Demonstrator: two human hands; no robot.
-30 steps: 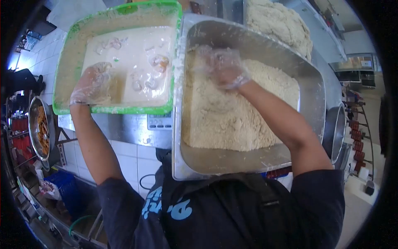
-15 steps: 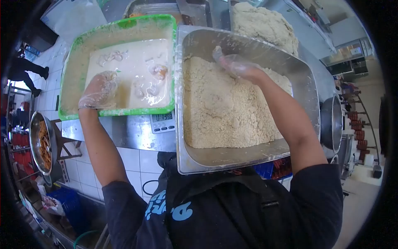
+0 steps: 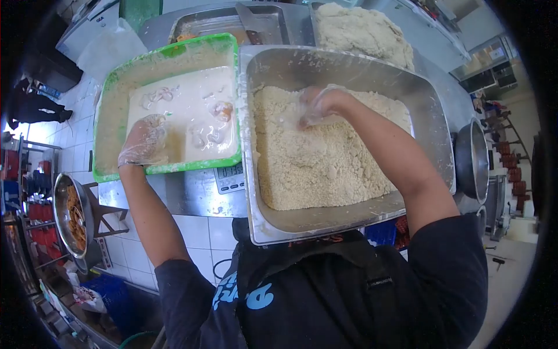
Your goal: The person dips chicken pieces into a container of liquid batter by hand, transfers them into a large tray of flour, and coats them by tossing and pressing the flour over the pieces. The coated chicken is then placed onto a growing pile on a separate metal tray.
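My left hand (image 3: 145,139), in a clear plastic glove smeared with white batter, is low over the near left side of the green tub (image 3: 168,170). Its fingers are hidden at the batter (image 3: 186,128). Several coated pieces (image 3: 221,110) lie partly sunk in that liquid, to the right of and beyond the hand. My right hand (image 3: 318,104), also gloved, is at the surface of the pale crumbly flour (image 3: 331,168) in the large steel pan (image 3: 349,224). Slightly blurred, its thumb and fingers look apart, and I see nothing held between them.
A digital scale (image 3: 230,180) sits partly under the tub. Behind stand a metal tray (image 3: 273,23) and a heap of pale flour or dough (image 3: 366,35). A steel bowl of orange-brown food (image 3: 60,215) is at left, a round pan (image 3: 472,163) at right. A person (image 3: 40,107) stands far left.
My right hand has come from the pan's far wall down and nearer over the flour, its fingers turning downward. My left hand stays at the batter. The view has shifted slightly.
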